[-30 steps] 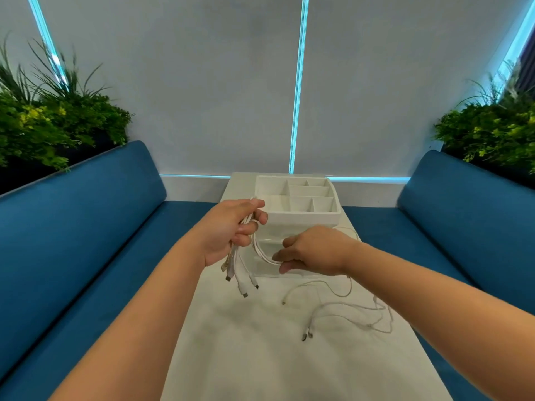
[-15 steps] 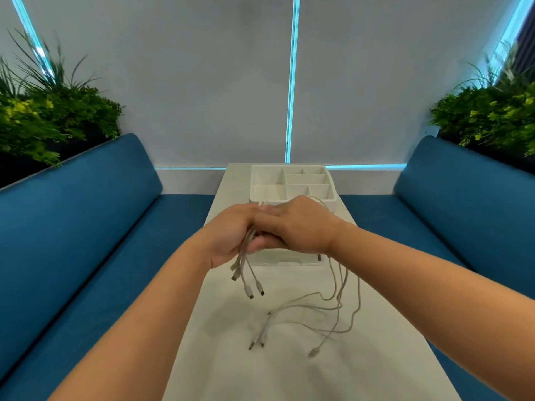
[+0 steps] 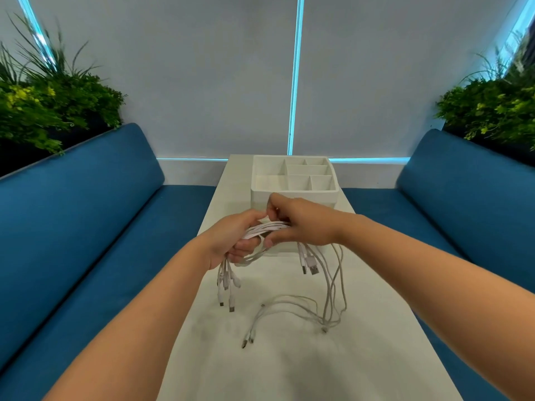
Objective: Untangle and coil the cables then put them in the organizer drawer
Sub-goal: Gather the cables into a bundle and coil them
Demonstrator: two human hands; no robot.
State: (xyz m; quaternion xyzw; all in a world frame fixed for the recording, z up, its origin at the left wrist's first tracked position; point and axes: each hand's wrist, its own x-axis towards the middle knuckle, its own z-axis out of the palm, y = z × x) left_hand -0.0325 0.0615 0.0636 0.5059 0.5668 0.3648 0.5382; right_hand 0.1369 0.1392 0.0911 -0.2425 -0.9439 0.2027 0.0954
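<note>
Head view: compared with the frame half a second before, the hands sit further apart and the white cables now span between them. The left hand grasps one end of the bundle; the right hand pinches the other. Loose ends hang to the white table at 6 o'clock. The white organizer drawer stands at 12 o'clock, partly blocked by the hands. Blue sofas flank the table.

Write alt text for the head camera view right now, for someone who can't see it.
Two bare hands hold a bundle of white cables above a white table: the left hand grips one end, the right hand pinches the strands. Loose ends dangle toward the table, in front of an empty white organizer. Blue benches flank the table.
</note>
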